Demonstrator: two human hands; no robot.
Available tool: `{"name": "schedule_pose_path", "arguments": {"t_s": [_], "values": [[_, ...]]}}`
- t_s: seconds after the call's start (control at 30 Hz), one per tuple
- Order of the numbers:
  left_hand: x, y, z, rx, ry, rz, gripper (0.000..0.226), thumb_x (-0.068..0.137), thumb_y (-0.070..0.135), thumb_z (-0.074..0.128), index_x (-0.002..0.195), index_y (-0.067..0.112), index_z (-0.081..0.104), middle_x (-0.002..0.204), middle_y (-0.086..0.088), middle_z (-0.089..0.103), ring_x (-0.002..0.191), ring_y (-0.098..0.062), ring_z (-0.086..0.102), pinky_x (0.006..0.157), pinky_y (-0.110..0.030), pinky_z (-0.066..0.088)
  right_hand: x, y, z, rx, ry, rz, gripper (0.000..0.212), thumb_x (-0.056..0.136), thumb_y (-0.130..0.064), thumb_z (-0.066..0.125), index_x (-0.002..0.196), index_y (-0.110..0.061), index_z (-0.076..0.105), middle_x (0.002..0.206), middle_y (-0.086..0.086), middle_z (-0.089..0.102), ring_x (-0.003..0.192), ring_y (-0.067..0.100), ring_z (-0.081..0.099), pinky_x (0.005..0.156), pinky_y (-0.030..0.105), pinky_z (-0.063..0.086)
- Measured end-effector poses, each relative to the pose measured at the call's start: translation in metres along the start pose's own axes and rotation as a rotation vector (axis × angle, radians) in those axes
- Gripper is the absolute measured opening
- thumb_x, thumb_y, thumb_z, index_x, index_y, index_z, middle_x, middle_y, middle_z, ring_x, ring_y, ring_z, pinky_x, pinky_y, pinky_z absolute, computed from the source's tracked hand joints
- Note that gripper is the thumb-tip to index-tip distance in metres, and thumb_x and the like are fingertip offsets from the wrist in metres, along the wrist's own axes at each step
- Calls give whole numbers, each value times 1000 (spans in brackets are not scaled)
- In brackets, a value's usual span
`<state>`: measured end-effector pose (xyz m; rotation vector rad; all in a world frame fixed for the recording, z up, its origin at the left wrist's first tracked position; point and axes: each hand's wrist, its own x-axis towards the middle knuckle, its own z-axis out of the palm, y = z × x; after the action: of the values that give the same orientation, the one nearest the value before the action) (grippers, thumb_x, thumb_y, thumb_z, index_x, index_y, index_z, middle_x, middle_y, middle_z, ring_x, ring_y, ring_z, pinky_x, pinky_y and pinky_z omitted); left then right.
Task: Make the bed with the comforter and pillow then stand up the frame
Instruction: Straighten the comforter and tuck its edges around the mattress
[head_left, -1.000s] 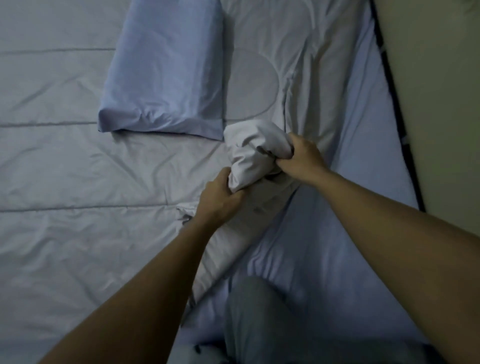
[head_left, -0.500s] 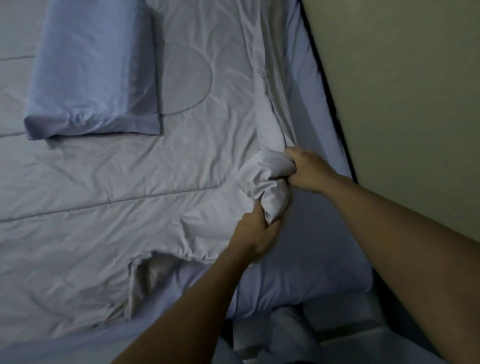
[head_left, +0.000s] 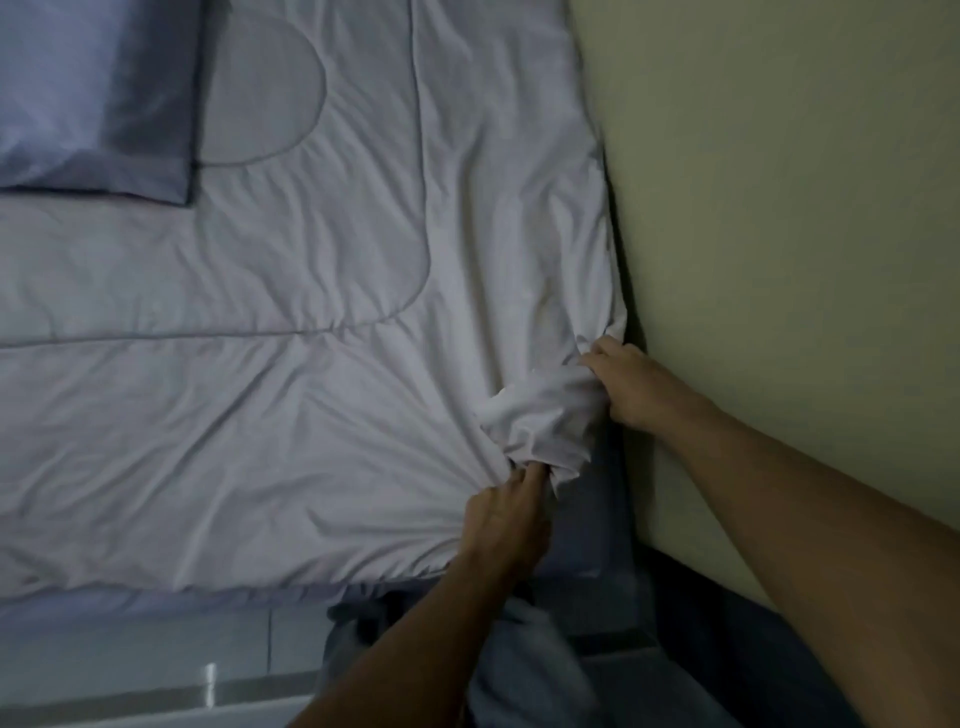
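Observation:
A pale grey quilted comforter (head_left: 270, 395) lies spread over the bed, reaching the wall on the right. Its near right corner is bunched into a wad (head_left: 540, 415). My left hand (head_left: 506, 519) grips the lower end of that wad from below. My right hand (head_left: 631, 387) grips its upper right side, close against the wall. A light blue pillow (head_left: 78, 93) lies on the comforter at the top left, partly cut off by the picture's edge. The blue sheet (head_left: 582, 525) of the mattress shows under the bunched corner. No frame is in sight.
A greenish wall (head_left: 779, 234) runs along the bed's right side, tight against it. Pale floor tiles (head_left: 156, 660) show below the bed's near edge. My grey-clad leg (head_left: 524, 670) stands at the bed's near edge, between my arms.
Both hands have pulled the bunched corner right and toward me, to the bed's near right corner by the wall. The comforter now covers the sheet strip along the wall.

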<state>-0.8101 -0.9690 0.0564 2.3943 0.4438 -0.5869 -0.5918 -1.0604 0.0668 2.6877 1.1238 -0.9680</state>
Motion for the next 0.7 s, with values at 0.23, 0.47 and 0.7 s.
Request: {"name": "schedule_pose_path", "arguments": {"t_s": [0.23,0.47,0.7], "values": [[1,2,55,190,-448,310,70,89,17,58,149,39,31,148,0,39,124,-32,49,94,-43,45,-10,44,57,101,-316,223,36,95,-19,49,126,-6,63,134,17,53,116,31,57,98,34,47],[18,-21,61,211,-468,253,47,93,24,53,140,27,48,139,-6,51,126,-27,49,102,-35,38,-26,46,121,321,-212,214,38,100,-21,45,138,-15,50,135,14,54,107,26,58,93,34,50],[51,-88,34,318,-237,126,69,88,15,51,152,30,30,165,-2,10,151,-28,12,121,-41,16,-19,9,168,183,-147,345,80,91,-29,49,157,-18,6,163,13,7,147,38,17,120,50,23]]}}
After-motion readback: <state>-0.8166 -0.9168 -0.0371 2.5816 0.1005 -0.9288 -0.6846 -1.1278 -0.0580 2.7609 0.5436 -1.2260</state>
